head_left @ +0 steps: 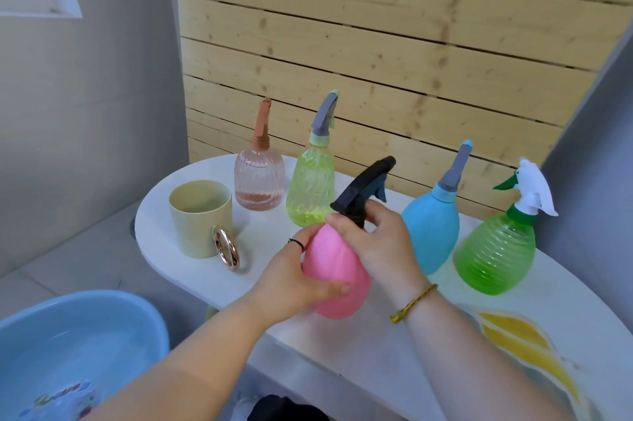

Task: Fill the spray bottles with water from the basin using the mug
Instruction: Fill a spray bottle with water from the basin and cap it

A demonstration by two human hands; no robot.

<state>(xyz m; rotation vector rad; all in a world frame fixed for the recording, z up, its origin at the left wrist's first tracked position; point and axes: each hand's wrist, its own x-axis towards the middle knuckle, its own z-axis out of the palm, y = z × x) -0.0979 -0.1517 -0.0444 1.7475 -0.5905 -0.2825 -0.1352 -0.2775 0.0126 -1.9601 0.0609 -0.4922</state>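
A pink spray bottle (337,269) with a black trigger head (364,189) stands tilted near the table's front edge. My left hand (294,278) grips its body from the left. My right hand (376,242) grips the neck just under the black head. A beige mug (200,218) with a round gold handle stands on the table to the left, upright. The blue basin (73,348) holding water sits lower left, below the table.
On the white oval table (376,352) stand a clear pink ribbed bottle (259,180), a yellow-green bottle (311,194), a blue bottle (433,232) and a green ribbed bottle (496,252). A wooden slat wall rises behind. A dark object lies under the table's edge.
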